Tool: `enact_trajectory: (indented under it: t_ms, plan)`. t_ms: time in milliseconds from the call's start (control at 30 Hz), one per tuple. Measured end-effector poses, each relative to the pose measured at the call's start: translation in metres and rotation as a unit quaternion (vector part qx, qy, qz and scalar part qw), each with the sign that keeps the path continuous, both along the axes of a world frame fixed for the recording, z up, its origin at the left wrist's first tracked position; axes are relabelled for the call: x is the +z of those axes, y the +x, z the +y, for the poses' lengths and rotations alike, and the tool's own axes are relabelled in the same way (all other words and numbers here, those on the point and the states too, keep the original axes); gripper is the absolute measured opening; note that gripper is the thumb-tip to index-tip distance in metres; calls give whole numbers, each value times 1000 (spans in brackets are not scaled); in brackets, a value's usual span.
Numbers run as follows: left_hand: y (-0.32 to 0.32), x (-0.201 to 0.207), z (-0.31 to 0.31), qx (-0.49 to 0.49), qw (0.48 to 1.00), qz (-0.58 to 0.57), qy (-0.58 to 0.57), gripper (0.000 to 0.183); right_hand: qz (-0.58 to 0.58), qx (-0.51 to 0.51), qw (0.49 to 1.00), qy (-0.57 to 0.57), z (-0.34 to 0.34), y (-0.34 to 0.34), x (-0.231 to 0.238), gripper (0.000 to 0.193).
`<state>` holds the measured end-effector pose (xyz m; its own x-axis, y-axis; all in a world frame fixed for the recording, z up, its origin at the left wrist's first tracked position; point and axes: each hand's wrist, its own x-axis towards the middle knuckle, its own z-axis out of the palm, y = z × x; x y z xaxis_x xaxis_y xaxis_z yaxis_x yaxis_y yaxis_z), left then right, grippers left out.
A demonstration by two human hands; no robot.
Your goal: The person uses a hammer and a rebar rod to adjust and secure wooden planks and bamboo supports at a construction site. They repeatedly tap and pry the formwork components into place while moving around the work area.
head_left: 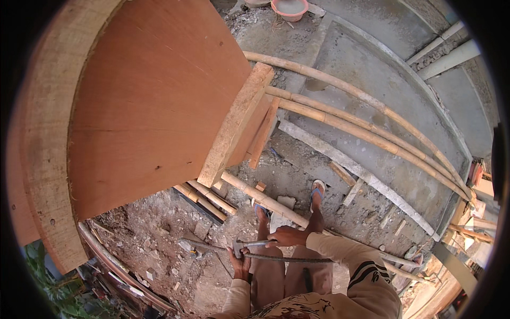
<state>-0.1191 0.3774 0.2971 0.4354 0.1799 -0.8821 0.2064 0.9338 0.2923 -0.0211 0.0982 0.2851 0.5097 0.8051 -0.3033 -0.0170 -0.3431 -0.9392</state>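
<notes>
Hammer (238, 248) low between both hands — likely head-heavy, stiff and sturdy.
The right hand (288, 236) grips the handle's end, probably its best hold; the left hand (239, 261) curls by its head and the dark rod (292, 259) — which it grips, I cannot tell.

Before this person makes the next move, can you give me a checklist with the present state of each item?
1. Right hand on the hammer handle: ok.
2. Left hand grip, by the hammer head and dark bar: cannot tell exactly what it clasps.
3. Hand protection: not ok, both hands are bare.
4. Footwear: not ok, open sandals.
5. Clear footing: not ok, rubble litters the ground and a bamboo pole runs close by the feet.
</notes>
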Motion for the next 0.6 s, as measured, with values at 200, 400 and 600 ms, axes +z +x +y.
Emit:
enact_trajectory:
  t_ms: [200, 400, 600]
  plan:
    - [6, -58, 7, -52, 992, -59, -102, 56, -55, -22, 997, 41, 0, 35, -77, 62]
    - [37, -97, -32, -112, 992, 18, -52, 43, 233, -326, 913, 74, 23, 106, -170, 65]
    - [26, -99, -66, -163, 983, 50, -67, 39, 368, -535, 719, 250, 64, 228, -210, 61]
